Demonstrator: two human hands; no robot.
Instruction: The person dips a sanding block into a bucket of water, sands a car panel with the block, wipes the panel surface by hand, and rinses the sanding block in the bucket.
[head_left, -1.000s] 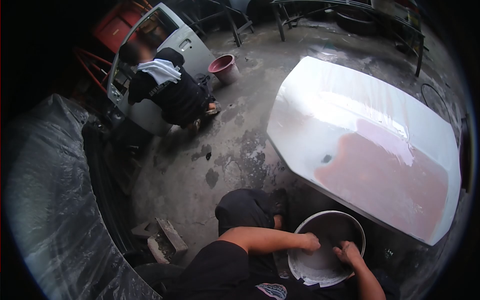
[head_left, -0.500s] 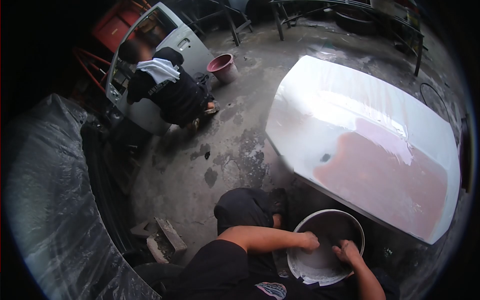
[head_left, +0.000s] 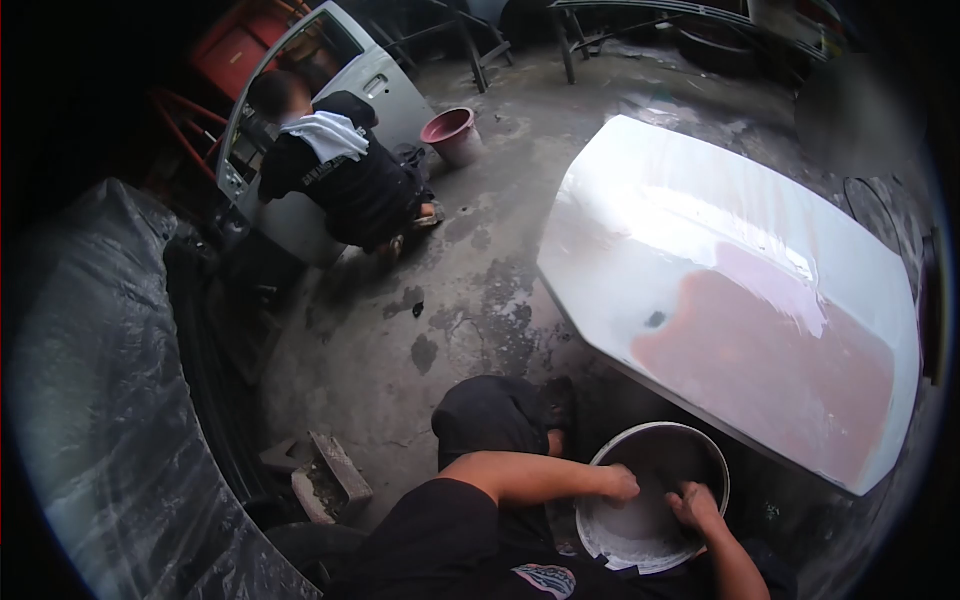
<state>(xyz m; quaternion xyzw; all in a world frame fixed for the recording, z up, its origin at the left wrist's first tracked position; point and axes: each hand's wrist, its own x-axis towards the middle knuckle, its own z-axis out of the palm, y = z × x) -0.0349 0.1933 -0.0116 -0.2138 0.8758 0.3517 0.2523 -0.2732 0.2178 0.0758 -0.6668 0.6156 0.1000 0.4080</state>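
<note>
A round pale bucket (head_left: 592, 535) with greyish liquid inside stands between my legs, its near rim chipped. My left hand (head_left: 622, 485) reaches in from the left, fingers curled closed at the bucket's inner side. Over the right part of the same bucket is my right hand (head_left: 693, 505), its fingers also bent closed. Whatever either hand grips is too dark and small to name. Just beyond the bucket lies a white car hood (head_left: 610, 250) with a brownish-pink patch and a small dark spot on it.
A person in black (head_left: 340, 180) crouches at a pale car door (head_left: 385, 95), a cloth over the shoulder. A reddish bucket (head_left: 455, 140) stands beside them. Plastic sheeting (head_left: 110, 400) covers something at left. A concrete block (head_left: 330, 480) sits on the floor near my left side.
The view has shifted slightly, so the surroundings appear a little lower and to the right. Both my hands stay in the bucket in nearly the same pose.
</note>
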